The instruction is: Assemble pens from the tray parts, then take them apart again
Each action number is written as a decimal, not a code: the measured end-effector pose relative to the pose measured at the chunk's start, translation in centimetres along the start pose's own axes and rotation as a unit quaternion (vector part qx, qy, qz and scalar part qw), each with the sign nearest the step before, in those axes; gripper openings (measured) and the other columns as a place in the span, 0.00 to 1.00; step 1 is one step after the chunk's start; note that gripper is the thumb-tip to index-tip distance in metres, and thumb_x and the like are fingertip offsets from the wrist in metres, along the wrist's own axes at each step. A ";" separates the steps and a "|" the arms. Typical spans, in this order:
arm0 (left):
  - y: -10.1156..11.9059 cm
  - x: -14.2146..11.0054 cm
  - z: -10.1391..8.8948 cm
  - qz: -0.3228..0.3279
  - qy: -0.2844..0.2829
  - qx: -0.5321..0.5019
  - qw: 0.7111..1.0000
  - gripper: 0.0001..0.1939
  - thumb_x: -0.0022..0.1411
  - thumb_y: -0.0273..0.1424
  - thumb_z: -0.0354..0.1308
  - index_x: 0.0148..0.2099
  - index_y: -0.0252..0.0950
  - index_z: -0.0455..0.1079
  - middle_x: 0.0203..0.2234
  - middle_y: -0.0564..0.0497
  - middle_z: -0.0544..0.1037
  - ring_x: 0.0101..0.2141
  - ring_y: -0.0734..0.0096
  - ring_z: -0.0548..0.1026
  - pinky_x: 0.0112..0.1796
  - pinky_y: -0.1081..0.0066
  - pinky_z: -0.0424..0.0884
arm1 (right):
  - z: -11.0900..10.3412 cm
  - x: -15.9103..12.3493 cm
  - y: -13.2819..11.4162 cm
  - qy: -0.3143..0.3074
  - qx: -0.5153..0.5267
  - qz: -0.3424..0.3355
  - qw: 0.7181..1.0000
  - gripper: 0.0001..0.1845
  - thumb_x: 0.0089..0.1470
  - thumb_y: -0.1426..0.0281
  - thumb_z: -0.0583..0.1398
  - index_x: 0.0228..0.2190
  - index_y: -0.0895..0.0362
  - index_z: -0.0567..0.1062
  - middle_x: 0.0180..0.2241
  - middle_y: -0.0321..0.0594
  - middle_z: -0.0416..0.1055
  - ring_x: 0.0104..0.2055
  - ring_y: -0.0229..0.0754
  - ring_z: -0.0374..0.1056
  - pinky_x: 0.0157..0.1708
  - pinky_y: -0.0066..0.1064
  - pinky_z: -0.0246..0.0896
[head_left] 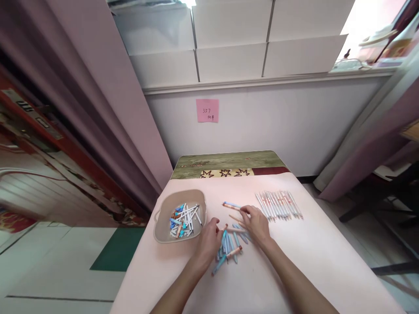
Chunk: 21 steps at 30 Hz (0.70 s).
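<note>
pens (278, 205) lined up far right of bin (162, 209), look whole; loose barrels (229, 248) right of bin and sticks (190, 216) inside it look not yet put together. left hand (208, 240) beside bin, fingers curled at barrels; right hand (257, 223) farther right, fingertips bent at tube (231, 205). can't tell if either pinches. count: 1 bin, 2 hands, over ten pens, over ten barrels; sticks overlap, uncountable.

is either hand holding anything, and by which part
It cannot be told: the right hand is at the right end of some pens, the left hand at the loose pile.
</note>
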State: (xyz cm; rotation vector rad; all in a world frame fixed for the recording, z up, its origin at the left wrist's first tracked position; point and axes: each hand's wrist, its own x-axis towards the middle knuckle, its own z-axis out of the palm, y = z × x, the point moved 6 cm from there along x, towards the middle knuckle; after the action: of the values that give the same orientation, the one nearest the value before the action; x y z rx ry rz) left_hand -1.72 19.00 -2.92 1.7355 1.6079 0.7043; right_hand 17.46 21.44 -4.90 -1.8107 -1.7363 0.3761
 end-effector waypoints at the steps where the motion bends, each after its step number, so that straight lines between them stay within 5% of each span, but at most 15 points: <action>1: 0.0 0.3 0.0 0.006 0.007 0.026 1.000 0.09 0.58 0.27 0.54 0.42 0.36 0.70 0.26 0.48 0.76 0.30 0.65 0.73 0.31 0.71 0.61 | 0.1 0.8 0.3 -0.002 -0.036 0.008 0.999 0.10 0.58 0.67 0.54 0.35 0.52 0.76 0.36 0.40 0.75 0.41 0.44 0.68 0.39 0.31 0.56; 7: 0.5 0.4 1.1 0.008 -0.022 0.161 0.987 0.10 0.64 0.27 0.47 0.39 0.35 0.70 0.36 0.39 0.77 0.36 0.58 0.75 0.33 0.68 0.61 | 1.4 3.5 0.8 -0.042 -0.103 0.012 0.994 0.09 0.55 0.70 0.57 0.36 0.52 0.78 0.36 0.43 0.74 0.41 0.46 0.66 0.40 0.33 0.52; 12: 0.9 -0.2 1.2 0.019 -0.043 0.151 0.987 0.12 0.59 0.23 0.51 0.43 0.36 0.72 0.41 0.41 0.76 0.42 0.60 0.74 0.40 0.67 0.64 | 1.2 3.8 0.7 -0.070 -0.091 0.018 0.993 0.08 0.52 0.70 0.60 0.31 0.53 0.80 0.35 0.44 0.74 0.40 0.45 0.67 0.39 0.33 0.52; 17: 2.1 0.0 -1.6 0.063 0.008 0.006 0.998 0.11 0.59 0.31 0.55 0.43 0.37 0.73 0.40 0.44 0.77 0.39 0.61 0.74 0.42 0.65 0.66 | -0.3 3.5 -0.7 -0.071 -0.024 0.028 0.997 0.10 0.54 0.65 0.58 0.33 0.51 0.79 0.34 0.38 0.76 0.37 0.42 0.70 0.34 0.29 0.55; 19: 1.7 0.7 -3.2 0.010 0.046 -0.131 0.990 0.14 0.57 0.36 0.58 0.44 0.35 0.73 0.38 0.44 0.78 0.32 0.66 0.74 0.35 0.67 0.68 | -0.5 2.9 -2.8 -0.075 0.095 0.027 0.992 0.13 0.56 0.60 0.56 0.35 0.51 0.78 0.31 0.37 0.76 0.34 0.42 0.70 0.32 0.29 0.57; 21: 1.1 1.4 -4.3 -0.048 0.054 -0.296 0.952 0.21 0.54 0.38 0.61 0.48 0.34 0.71 0.38 0.43 0.78 0.27 0.72 0.72 0.25 0.73 0.65 | 0.2 1.8 -5.9 -0.119 0.283 0.021 0.952 0.17 0.57 0.55 0.55 0.33 0.54 0.76 0.27 0.38 0.75 0.30 0.41 0.69 0.30 0.29 0.58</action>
State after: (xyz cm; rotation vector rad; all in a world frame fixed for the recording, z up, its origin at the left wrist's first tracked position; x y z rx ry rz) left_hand -4.18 20.83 0.60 1.1898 1.3484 1.1139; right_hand 12.77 23.05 -1.16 -1.4234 -1.5282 1.0320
